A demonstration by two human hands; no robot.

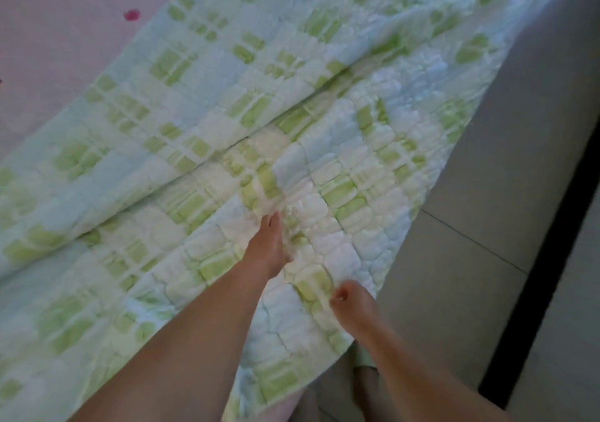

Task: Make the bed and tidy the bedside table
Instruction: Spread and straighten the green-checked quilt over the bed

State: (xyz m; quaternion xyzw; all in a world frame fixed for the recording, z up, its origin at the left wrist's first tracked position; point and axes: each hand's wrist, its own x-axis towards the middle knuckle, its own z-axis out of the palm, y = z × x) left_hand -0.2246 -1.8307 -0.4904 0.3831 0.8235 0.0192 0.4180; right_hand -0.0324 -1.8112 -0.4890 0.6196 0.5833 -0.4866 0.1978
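Quilt [292,103]: green-and-white check, puffy, lying on the pink sheet [48,32]. Long axis runs diagonally, lower left to upper right, and 2 long creases run the same way. Its near edge hangs over the grey floor [470,275].

Right hand [352,303]: just inside that edge, fingers curled, pinching quilt.

Left hand [269,246]: farther in, fingers straight and together, tips sunk in a pucker. Pinch or press, cannot tell.

Likely next: pull across the creases. Bedside table not in view.
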